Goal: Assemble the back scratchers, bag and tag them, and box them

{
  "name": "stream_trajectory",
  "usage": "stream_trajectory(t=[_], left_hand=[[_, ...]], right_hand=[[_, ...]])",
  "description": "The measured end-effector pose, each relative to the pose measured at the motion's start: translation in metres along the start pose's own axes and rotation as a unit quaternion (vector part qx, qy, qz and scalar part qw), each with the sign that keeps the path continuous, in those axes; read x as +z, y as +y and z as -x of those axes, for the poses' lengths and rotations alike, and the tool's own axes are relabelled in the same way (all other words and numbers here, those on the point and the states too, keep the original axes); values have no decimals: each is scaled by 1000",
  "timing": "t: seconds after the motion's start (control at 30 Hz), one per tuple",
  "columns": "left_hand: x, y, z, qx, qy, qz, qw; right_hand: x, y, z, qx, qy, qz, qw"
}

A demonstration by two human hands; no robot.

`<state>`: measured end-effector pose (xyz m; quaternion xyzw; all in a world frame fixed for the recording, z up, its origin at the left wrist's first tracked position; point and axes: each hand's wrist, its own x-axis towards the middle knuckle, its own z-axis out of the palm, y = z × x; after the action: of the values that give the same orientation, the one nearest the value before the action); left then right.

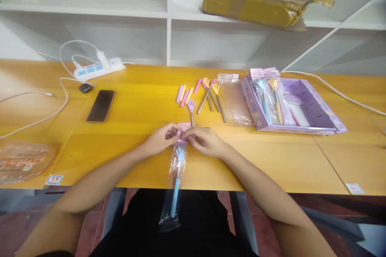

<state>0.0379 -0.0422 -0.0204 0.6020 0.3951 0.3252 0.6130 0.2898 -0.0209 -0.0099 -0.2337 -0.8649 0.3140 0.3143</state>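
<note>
A blue back scratcher (175, 192) lies in a clear plastic bag (169, 221) that hangs past the table's front edge over my lap. The bag's pink header card (182, 125) is between my hands. My left hand (164, 138) pinches it from the left, and my right hand (205, 140) is closed on its right side. My fingers partly cover the card. Just beyond them lies a loose purple back scratcher (191, 107). Farther back are crossed metal rods with a yellow claw head (216, 88) and other heads, beside several coloured handle sleeves (185, 98).
On the right stands a purple display box (327, 108) holding bagged back scratchers (273, 102), with empty clear bags (237, 106) beside it. A phone (101, 106), a power strip (99, 69) and cables occupy the left. A taped carton (256, 0) rests on the shelf.
</note>
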Motion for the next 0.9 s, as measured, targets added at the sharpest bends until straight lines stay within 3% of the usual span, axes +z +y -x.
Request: stream_trajectory(t=[0.1, 0.3, 0.5, 0.9], left_hand=[[-1, -4, -2, 0, 14, -6, 1000], [1, 0, -2, 5, 24, -13, 1000], [4, 2, -1, 10, 26, -6, 1000], [-1, 4, -4, -10, -11, 15, 1000]], right_hand=[[2, 2, 1, 5, 5, -1, 1000], [12, 6, -1, 65, 100, 13, 993], [23, 7, 0, 99, 30, -61, 993], [18, 1, -1, 74, -14, -123, 990]])
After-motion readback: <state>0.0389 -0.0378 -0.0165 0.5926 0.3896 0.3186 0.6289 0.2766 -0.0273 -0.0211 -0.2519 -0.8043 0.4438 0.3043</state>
